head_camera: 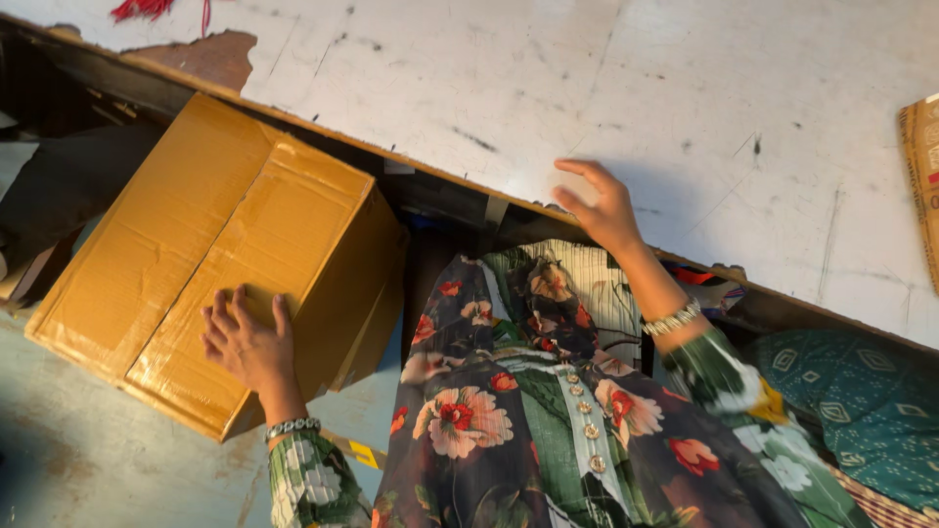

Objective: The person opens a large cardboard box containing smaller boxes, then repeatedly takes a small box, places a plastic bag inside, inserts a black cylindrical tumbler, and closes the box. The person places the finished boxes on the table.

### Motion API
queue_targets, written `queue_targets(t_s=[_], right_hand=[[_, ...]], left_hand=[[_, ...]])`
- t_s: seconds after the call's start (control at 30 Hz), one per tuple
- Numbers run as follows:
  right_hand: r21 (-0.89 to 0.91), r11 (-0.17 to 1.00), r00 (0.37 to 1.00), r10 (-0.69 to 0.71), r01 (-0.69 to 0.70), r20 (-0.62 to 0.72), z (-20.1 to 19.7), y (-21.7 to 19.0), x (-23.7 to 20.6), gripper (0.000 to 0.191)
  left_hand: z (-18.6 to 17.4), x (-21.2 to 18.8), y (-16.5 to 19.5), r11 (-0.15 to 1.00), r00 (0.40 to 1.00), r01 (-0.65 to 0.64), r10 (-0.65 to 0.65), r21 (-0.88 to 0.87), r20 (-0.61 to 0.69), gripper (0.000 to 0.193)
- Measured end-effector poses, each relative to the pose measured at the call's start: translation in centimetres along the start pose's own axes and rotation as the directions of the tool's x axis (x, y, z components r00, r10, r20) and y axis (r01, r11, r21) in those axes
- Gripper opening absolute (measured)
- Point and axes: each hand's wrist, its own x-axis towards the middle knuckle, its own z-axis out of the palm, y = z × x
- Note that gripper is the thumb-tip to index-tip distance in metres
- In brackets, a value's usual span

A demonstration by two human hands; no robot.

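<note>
A closed yellow-brown cardboard box [210, 244], covered in shiny tape, sits on the floor to my left, partly under the table. My left hand [246, 342] lies flat on its near top corner, fingers spread, holding nothing. My right hand [599, 207] hovers at the front edge of the worn white table [606, 88], fingers apart and empty. A bracelet sits on each wrist, and my floral green garment fills the lower middle.
A second cardboard piece [921, 181] pokes in at the table's right edge. Red threads [147, 10] lie at the table's far left. A teal patterned cushion [861, 406] is at lower right. The grey floor [78, 460] shows at lower left.
</note>
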Motion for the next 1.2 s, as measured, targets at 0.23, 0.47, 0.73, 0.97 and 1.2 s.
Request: queue_targets(t_s=[0.23, 0.47, 0.73, 0.97, 1.2], right_hand=[[0.935, 0.332, 0.775, -0.621, 0.124, 0.117, -7.8, -15.8, -9.7, 0.052], [0.988, 0.137, 0.689, -0.723, 0.075, 0.048, -7.8, -19.6, -15.1, 0.044], [0.99, 0.114, 0.687, -0.726, 0.082, 0.027, -7.4, -19.1, -16.3, 0.044], [0.987, 0.133, 0.688, -0.725, 0.09, 0.035, -7.0, -19.0, -16.4, 0.044], [0.985, 0.142, 0.684, -0.728, 0.094, 0.039, -6.8, -19.1, -16.5, 0.045]], left_hand=[[0.5, 0.1, -0.7, 1.0, 1.0, -0.022, 0.023, 0.021, -0.019, 0.057], [1.2, 0.1, -0.9, 1.0, 1.0, -0.021, 0.021, 0.021, -0.016, 0.057], [1.4, 0.1, -1.2, 1.0, 1.0, 0.0, 0.0, -0.004, -0.001, 0.062], [1.6, 0.1, -1.2, 1.0, 1.0, 0.002, -0.002, 0.03, 0.009, 0.062], [1.4, 0.2, -0.9, 1.0, 1.0, 0.005, -0.005, 0.021, 0.009, 0.062]])
